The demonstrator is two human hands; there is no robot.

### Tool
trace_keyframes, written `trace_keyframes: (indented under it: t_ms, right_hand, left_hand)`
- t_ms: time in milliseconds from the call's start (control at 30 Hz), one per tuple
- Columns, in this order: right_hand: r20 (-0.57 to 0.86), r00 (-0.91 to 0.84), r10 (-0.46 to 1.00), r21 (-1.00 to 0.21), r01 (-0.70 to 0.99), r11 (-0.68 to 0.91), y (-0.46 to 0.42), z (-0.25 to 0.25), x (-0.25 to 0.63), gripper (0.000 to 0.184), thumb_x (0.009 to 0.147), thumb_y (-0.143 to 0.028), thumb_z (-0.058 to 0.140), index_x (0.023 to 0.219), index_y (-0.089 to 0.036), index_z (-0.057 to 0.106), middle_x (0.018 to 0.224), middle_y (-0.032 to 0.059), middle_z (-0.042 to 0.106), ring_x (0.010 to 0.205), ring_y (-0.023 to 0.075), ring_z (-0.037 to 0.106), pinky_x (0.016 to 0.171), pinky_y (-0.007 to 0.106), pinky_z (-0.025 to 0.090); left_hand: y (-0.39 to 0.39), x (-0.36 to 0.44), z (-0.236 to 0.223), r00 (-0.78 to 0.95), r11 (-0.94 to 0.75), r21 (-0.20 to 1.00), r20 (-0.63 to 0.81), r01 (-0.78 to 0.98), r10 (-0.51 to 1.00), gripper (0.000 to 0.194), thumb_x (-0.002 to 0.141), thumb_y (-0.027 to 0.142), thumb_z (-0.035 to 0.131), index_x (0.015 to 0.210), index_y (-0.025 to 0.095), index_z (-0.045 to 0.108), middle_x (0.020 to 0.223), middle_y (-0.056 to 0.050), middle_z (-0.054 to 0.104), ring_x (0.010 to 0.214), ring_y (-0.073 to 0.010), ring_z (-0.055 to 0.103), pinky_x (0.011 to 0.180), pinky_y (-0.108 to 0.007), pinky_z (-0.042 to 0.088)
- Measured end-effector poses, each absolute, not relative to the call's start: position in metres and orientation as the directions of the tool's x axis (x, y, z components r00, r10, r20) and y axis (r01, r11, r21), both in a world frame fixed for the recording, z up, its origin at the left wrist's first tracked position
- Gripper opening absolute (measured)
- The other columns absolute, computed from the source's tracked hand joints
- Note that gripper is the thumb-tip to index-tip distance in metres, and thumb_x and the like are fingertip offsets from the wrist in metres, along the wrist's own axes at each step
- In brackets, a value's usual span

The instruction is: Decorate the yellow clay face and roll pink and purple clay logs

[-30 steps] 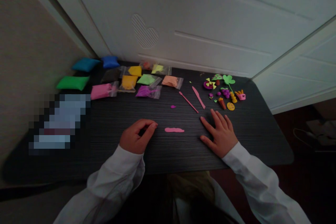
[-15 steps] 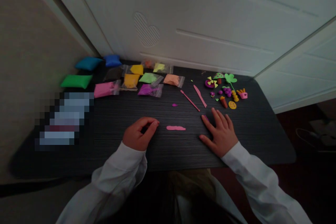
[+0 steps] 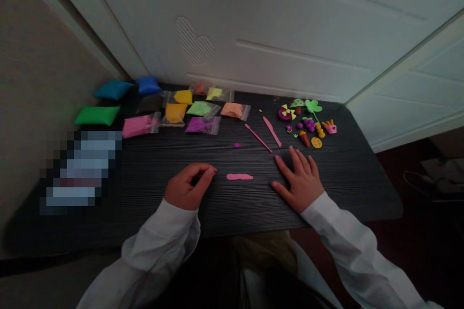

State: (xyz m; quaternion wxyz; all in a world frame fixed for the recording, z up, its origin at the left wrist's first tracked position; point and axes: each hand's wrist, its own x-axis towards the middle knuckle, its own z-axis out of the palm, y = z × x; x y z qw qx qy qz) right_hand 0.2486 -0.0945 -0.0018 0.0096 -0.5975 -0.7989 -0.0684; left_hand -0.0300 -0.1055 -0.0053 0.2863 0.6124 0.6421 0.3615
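Note:
My left hand (image 3: 190,186) rests left of a flat pink clay strip (image 3: 239,176), thumb and forefinger pinched together. Whatever may be between those fingertips is too small to make out. Across the strip, my right hand (image 3: 300,181) lies palm down with its fingers spread, touching the table and closest to the two pink modelling tools. One is a clay knife (image 3: 271,131); the other is a thin stick tool (image 3: 258,138). A small purple clay piece (image 3: 237,145) lies beyond the strip.
Bags of coloured clay, such as a pink one (image 3: 139,126) and a green one (image 3: 97,115), line the back left of the dark table (image 3: 152,154). Small clay models, including a yellow round (image 3: 316,142) and a pink cup (image 3: 330,127), stand at the back right. A white panel (image 3: 275,19) rises behind.
The view has shifted slightly, moving the scene a little left. A purple bit seen at my right forefinger earlier no longer shows. My left hand keeps its pinch.

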Motion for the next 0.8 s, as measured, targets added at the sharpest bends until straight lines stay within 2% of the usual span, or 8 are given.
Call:
trace_keyframes:
  t_ms: [167, 267, 400, 533, 667, 800]
  right_hand:
    - [0.127, -0.225, 0.966, 0.104, 0.972, 0.213, -0.0940, -0.0023, 0.2509, 0.053, 0.079, -0.055, 0.030, 0.128, -0.032, 0.030, 0.141, 0.0091, 0.010, 0.127, 0.0277, 0.016, 0.098, 0.051, 0.016]
    - [0.095, -0.304, 0.948, 0.103, 0.950, 0.295, -0.0941, -0.0028, 0.2517, 0.057, 0.077, -0.058, 0.032, 0.128, -0.033, 0.028, 0.141, 0.0081, 0.011, 0.127, 0.0270, 0.016, 0.099, 0.049, 0.015]
    - [0.128, -0.240, 0.962, 0.106, 0.968, 0.227, -0.0928, -0.0033, 0.2528, 0.053, 0.080, -0.055, 0.031, 0.127, -0.033, 0.030, 0.141, 0.0085, 0.010, 0.127, 0.0281, 0.015, 0.098, 0.050, 0.016]
    - [0.090, -0.313, 0.946, 0.098, 0.948, 0.304, -0.0915, -0.0033, 0.2533, 0.057, 0.077, -0.058, 0.033, 0.128, -0.034, 0.029, 0.141, 0.0076, 0.011, 0.127, 0.0274, 0.015, 0.099, 0.049, 0.014]
    - [0.117, -0.241, 0.963, 0.100, 0.968, 0.230, -0.0922, -0.0036, 0.2528, 0.053, 0.080, -0.055, 0.030, 0.128, -0.032, 0.030, 0.141, 0.0088, 0.011, 0.127, 0.0275, 0.014, 0.098, 0.050, 0.015]
    - [0.088, -0.326, 0.941, 0.103, 0.943, 0.317, -0.0943, -0.0038, 0.2505, 0.057, 0.077, -0.058, 0.033, 0.128, -0.032, 0.029, 0.142, 0.0069, 0.012, 0.127, 0.0273, 0.016, 0.099, 0.049, 0.014]
  left_hand:
    - [-0.1053, -0.0292, -0.0030, -0.083, -0.005, 0.807, 0.066, 0.590, 0.994, 0.026, 0.073, 0.041, 0.046, 0.073, 0.019, 0.060, 0.077, 0.000, 0.064, 0.074, -0.0126, 0.057, 0.070, -0.023, 0.042]
    - [-0.1053, -0.0288, -0.0027, -0.091, -0.006, 0.809, 0.074, 0.588, 0.993, 0.025, 0.073, 0.040, 0.047, 0.073, 0.019, 0.060, 0.076, 0.001, 0.063, 0.073, -0.0121, 0.057, 0.069, -0.023, 0.042]
    - [-0.1054, -0.0291, -0.0044, -0.093, -0.014, 0.815, 0.083, 0.579, 0.992, 0.024, 0.073, 0.039, 0.048, 0.074, 0.019, 0.061, 0.076, 0.001, 0.064, 0.073, -0.0120, 0.057, 0.069, -0.023, 0.042]
    - [-0.1056, -0.0295, -0.0062, -0.096, -0.017, 0.821, 0.087, 0.571, 0.992, 0.024, 0.073, 0.039, 0.048, 0.075, 0.019, 0.061, 0.076, 0.000, 0.063, 0.073, -0.0120, 0.057, 0.069, -0.023, 0.042]
    - [-0.1060, -0.0291, -0.0052, -0.092, -0.014, 0.823, 0.081, 0.568, 0.992, 0.024, 0.073, 0.039, 0.048, 0.074, 0.019, 0.061, 0.076, 0.000, 0.063, 0.074, -0.0120, 0.057, 0.070, -0.023, 0.041]
    - [-0.1063, -0.0290, -0.0033, -0.092, -0.007, 0.815, 0.074, 0.580, 0.993, 0.025, 0.073, 0.040, 0.047, 0.074, 0.019, 0.060, 0.076, 0.000, 0.063, 0.074, -0.0124, 0.057, 0.070, -0.023, 0.042]
